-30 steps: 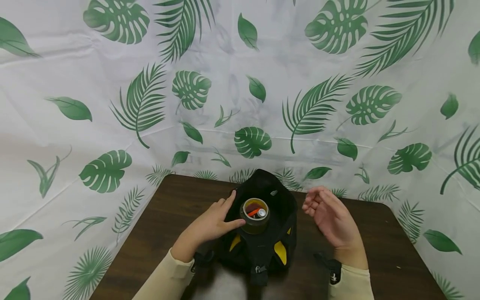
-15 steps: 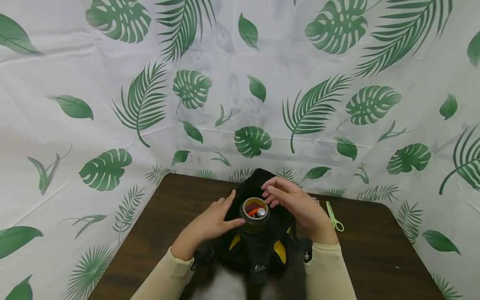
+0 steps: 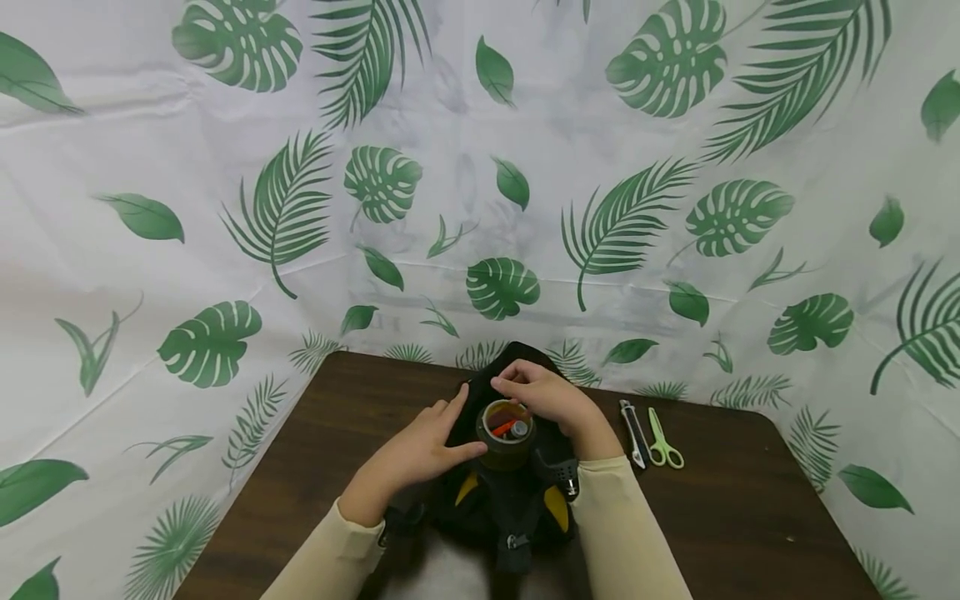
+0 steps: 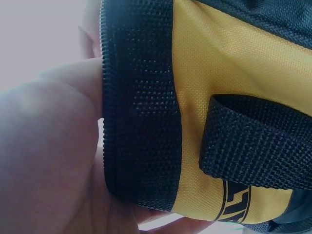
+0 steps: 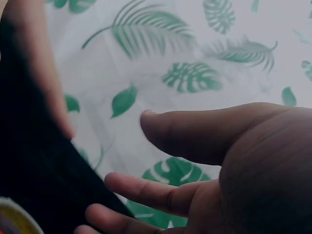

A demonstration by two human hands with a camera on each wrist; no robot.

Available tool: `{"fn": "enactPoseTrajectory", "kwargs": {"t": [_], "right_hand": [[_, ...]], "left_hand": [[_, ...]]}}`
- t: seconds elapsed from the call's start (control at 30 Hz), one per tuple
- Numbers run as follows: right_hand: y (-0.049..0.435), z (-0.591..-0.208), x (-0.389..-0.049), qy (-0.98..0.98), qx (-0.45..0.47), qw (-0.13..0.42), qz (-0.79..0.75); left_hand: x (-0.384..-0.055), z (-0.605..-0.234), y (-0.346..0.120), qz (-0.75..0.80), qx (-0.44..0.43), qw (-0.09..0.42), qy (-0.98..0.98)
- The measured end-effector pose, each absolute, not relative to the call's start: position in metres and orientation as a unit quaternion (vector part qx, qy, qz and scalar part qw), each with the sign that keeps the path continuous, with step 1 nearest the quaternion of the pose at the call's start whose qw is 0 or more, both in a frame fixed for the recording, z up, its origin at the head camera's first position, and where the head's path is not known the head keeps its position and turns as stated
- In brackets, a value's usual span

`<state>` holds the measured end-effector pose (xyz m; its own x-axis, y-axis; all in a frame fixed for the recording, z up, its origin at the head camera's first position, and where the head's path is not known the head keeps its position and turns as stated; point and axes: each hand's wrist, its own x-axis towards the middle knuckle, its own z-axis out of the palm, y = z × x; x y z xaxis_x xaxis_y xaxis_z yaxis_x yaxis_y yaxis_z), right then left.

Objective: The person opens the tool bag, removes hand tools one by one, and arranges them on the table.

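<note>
A black and yellow zippered tool bag [image 3: 555,508] stands on the table. At its top is a brown tape roll [image 3: 506,455] with a pale rim; a red-orange stick [image 3: 503,428] and a silver round-ended item [image 3: 519,429] lie inside the ring. My left hand [image 3: 408,450] holds the bag's left side, thumb near the roll. In the left wrist view that thumb [image 4: 44,117] passes behind the bag's zipper edge [image 4: 105,122], beside yellow fabric. Loosely bent over the roll's far side is my right hand [image 3: 551,400]; the right wrist view shows nothing between its thumb and fingers [image 5: 146,190].
To the bag's right, a utility knife [image 3: 634,433] lies beside pale green scissors [image 3: 663,443]. Both rest on the dark wooden table [image 3: 720,500]. A leaf-patterned white cloth [image 3: 450,208] hangs behind it and at its sides.
My right hand has moved left from beside the bag to over the tape roll. The scissors and utility knife have come into view behind it. My left hand stays in place.
</note>
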<state>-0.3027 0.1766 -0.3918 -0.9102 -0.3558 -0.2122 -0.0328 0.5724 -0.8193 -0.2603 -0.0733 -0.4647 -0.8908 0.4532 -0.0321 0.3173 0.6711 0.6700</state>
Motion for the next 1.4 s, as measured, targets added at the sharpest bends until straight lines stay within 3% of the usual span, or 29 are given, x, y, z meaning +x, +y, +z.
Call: {"fn": "enactPoseTrajectory", "kwargs": {"t": [0.3,0.57,1.07,1.4], "right_hand": [[0.178,-0.414,-0.312,0.919,-0.074,0.191,-0.338],[0.179,-0.422,-0.315,0.935,-0.121,0.216,-0.254],[0.183,-0.453,-0.315,0.934,-0.126,0.209,-0.26],[0.179,-0.453,-0.317,0.931,-0.153,0.208,-0.26]], "left_hand": [[-0.26,-0.465,-0.074,0.341,0.212,0.105,0.91],[-0.258,-0.465,-0.074,0.345,0.206,0.112,0.909],[-0.254,-0.466,-0.076,0.36,0.202,0.123,0.902],[-0.259,-0.468,-0.073,0.365,0.205,0.117,0.901]]}}
